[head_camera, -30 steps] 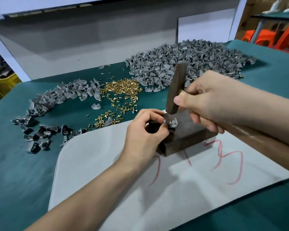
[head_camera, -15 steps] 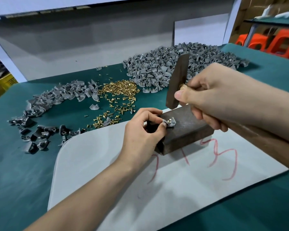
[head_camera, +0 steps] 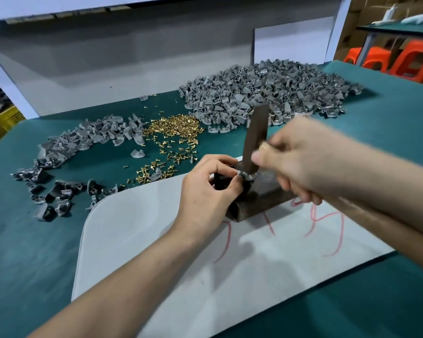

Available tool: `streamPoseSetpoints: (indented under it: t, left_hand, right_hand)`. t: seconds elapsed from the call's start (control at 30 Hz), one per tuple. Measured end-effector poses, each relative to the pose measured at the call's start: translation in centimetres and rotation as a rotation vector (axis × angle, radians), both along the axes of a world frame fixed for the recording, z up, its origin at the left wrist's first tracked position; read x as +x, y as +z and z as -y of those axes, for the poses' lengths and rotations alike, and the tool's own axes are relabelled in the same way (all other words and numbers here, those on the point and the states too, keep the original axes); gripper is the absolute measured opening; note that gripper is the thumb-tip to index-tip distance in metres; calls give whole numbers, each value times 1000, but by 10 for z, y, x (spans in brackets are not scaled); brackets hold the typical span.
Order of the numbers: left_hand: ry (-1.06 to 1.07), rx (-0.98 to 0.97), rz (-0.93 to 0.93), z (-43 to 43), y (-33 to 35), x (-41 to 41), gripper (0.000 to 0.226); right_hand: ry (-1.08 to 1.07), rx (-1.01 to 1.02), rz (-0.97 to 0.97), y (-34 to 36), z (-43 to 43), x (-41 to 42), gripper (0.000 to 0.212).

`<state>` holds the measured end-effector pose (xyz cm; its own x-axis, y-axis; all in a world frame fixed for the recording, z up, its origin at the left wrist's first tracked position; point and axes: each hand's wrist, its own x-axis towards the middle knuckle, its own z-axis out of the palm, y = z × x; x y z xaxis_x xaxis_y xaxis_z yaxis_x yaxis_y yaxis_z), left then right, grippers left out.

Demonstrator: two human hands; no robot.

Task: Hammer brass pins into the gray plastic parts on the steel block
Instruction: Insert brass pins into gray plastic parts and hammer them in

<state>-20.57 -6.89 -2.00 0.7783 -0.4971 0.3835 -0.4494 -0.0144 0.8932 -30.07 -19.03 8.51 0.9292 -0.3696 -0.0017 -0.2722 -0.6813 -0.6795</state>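
Part: one gray part point(head_camera: 242, 176) sits on top of the block point(head_camera: 261, 202), at its left end.
Left hand: the left hand point(head_camera: 205, 191) pinches the part between thumb and fingertips and pins it to the steel.
Right hand: the right hand point(head_camera: 300, 157) is curled tight round the hammer point(head_camera: 255, 132) handle (the handle is mostly hidden and the hand is blurred).
Hammer: the dark head stands nearly upright with its lower end at the part, just beside the left fingertips; the blur hides whether it touches.
Pin: too small to make out in the part.
Handling: probably light, stiff plastic with a curved back, likely to rock or skid on bare steel. Best pinched low by its edges, fingers off the pin hole. Pins look smooth and easy to tip.
Stock: loose pins point(head_camera: 174, 128) lie beyond the block, with a big heap point(head_camera: 266, 93) and a small heap point(head_camera: 83, 140) of parts on the table point(head_camera: 22, 240).
Under block: white sheet point(head_camera: 156, 240).
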Motion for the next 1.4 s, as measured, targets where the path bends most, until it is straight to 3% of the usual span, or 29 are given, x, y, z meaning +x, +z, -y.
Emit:
streamPoseSetpoints:
  t: [0.1,0.23,0.4,0.5,0.6,0.73,0.8,0.87,0.97,1.07,1.17,1.23,1.33,1.4]
  left_hand:
    - [-5,-32,4,1,0,-1,23]
    - [8,0,6,2,0,-1,26]
    - [-8,-17,-1,0,-2,-1,23]
    - [-3,-38,-29,1,-2,-1,23]
    - [5,-18,-50,0,-6,-2,20]
    - [6,42,-98,-5,-6,1,17]
    - [-2,76,-156,-5,-2,-2,19]
    - [22,151,-225,9,10,1,22]
    - [79,174,-307,58,50,35,6]
    - [285,437,-20,99,87,105,44]
    - [496,819,240,78,87,167,58]
    - [476,983,205,40,69,192,63]
    - [434,1089,85,-15,29,200,50]
    - [491,1097,171,-29,16,202,38]
  right_hand:
    - [-19,-13,-38,-1,4,-3,47]
    - [-12,-82,132,12,8,-9,49]
    - [43,-17,-19,-10,-1,-6,45]
    - [-9,11,130,1,18,-7,43]
    - [-141,290,296,0,52,1,35]
    - [-302,678,188,-42,82,18,33]
    - [-360,744,173,-68,87,20,31]
    - [-418,520,155,-86,92,22,31]
    - [-430,-92,47,-93,101,27,38]
    - [-479,-418,6,-93,98,25,37]
    - [-462,-496,32,-93,93,25,31]
    - [-438,-519,43,-95,95,27,28]
    - [-416,-500,42,-97,96,28,27]
    - [-404,-496,47,-96,97,31,26]
